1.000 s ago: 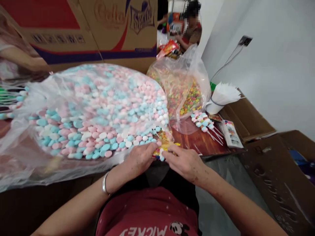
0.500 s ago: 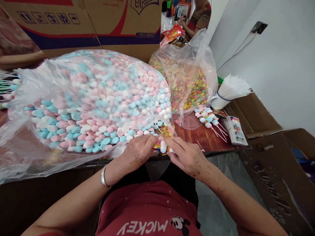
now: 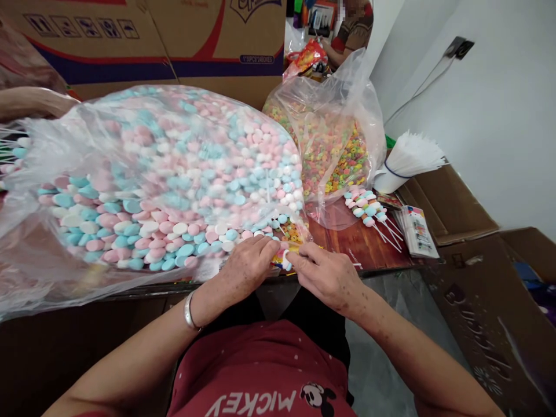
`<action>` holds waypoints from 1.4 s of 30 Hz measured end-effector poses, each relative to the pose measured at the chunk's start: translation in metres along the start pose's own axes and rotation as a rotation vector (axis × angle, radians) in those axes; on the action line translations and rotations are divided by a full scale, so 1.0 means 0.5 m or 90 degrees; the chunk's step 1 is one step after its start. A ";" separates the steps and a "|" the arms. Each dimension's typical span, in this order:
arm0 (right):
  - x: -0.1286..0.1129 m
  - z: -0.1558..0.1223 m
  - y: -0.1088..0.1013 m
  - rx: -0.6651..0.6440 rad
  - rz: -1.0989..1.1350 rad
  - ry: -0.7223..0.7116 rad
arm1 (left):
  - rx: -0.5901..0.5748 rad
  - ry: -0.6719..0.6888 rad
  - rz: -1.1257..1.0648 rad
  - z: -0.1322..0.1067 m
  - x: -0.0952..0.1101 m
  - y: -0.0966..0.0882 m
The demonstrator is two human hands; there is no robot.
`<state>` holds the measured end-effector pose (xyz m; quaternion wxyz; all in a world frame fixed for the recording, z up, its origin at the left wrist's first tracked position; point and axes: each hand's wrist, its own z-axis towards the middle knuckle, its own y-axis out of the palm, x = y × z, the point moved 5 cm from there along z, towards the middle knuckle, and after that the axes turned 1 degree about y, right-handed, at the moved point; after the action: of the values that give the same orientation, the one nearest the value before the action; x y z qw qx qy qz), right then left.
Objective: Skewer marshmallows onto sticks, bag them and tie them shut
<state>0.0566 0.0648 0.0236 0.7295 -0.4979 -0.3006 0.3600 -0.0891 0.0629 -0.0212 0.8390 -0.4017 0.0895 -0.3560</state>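
My left hand (image 3: 247,262) is closed, its thumb and fingertips pinched at a small pale marshmallow (image 3: 285,260) between the hands. My right hand (image 3: 330,279) is closed around a candy skewer, mostly covered by the fingers; a short white stick end (image 3: 356,265) shows beyond the knuckles. Just behind the fingertips lie several orange and yellow gummy rings (image 3: 292,230). To the left, a large clear plastic bag (image 3: 39,136) lies open toward me, full of pink, blue and white marshmallows (image 3: 165,231).
Behind on the right stand a bag of gummy rings (image 3: 334,156) and a white cup (image 3: 388,180) of white sticks. Finished candy skewers (image 3: 369,207) lie beside a stack of small packets (image 3: 417,231). Cardboard boxes (image 3: 478,301) stand right. Other people are at the far left and back.
My right fingers have shifted and curled more over the skewer, and its stick end now shows at the right. The other person's arm at the far left has moved.
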 end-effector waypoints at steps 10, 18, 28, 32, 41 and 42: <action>0.013 0.005 0.027 -0.101 0.203 0.005 | -0.314 -0.089 -0.136 -0.002 -0.012 0.011; 0.074 -0.015 0.071 -0.009 0.678 0.352 | -0.047 -0.012 0.017 0.070 0.004 -0.102; 0.040 -0.036 0.134 0.059 1.242 0.718 | 0.373 -0.466 -0.663 -0.042 -0.005 -0.024; 0.005 -0.024 0.136 0.005 1.289 0.709 | 0.354 -0.559 -1.046 0.002 -0.008 0.052; -0.061 -0.008 0.154 0.196 1.055 0.631 | 0.339 -0.804 -1.162 0.011 0.010 0.098; -0.065 -0.013 0.150 0.194 0.977 0.596 | 0.296 -0.831 -1.180 0.006 0.014 0.102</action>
<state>0.0266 0.0528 -0.0521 0.3951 -0.5544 0.4908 0.5438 -0.0560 0.0818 -0.0562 0.1964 -0.2566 -0.7576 -0.5672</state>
